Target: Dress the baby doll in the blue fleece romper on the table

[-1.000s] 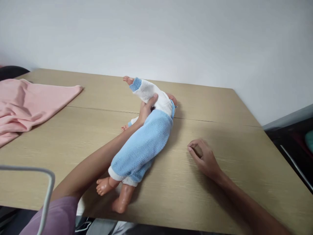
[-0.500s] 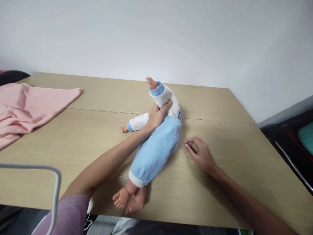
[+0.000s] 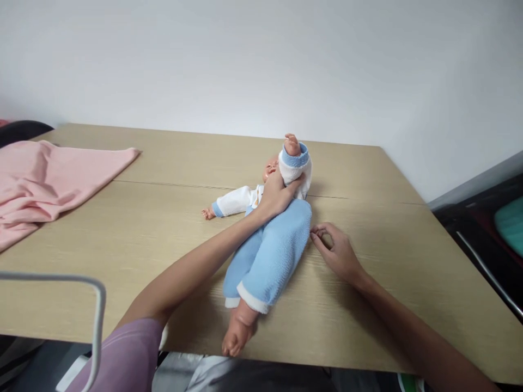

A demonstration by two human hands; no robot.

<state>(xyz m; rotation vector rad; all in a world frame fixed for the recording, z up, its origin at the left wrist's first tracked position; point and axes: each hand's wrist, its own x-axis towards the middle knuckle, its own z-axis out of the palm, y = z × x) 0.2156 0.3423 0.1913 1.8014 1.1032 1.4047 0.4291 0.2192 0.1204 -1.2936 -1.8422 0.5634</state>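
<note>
A baby doll [image 3: 281, 245] in blue fleece trousers and a white top with blue cuffs lies on the table, half turned onto one side. One doll arm points up; the other stretches out left on the tabletop. My left hand [image 3: 280, 193] is closed around the doll's upper body, by the raised arm, and covers the chest. Part of the doll's head [image 3: 270, 167] shows beyond it. Beside the doll's hip, my right hand [image 3: 335, 250] has thumb and fingertips pinched together; whether they hold anything, or touch the trousers, I cannot make out.
A crumpled pink cloth [image 3: 61, 179] lies on the left of the wooden table [image 3: 171, 158]. A white curved bar [image 3: 98, 316] rises at the lower left. Behind the table stands a white wall [image 3: 261, 65]. Dark furniture with a teal item [image 3: 510, 228] is on the right.
The doll has rolled toward its back; its raised arm swung right and its face came into view. My left hand moved slightly right with it. My right hand stayed pinched, almost in place.
</note>
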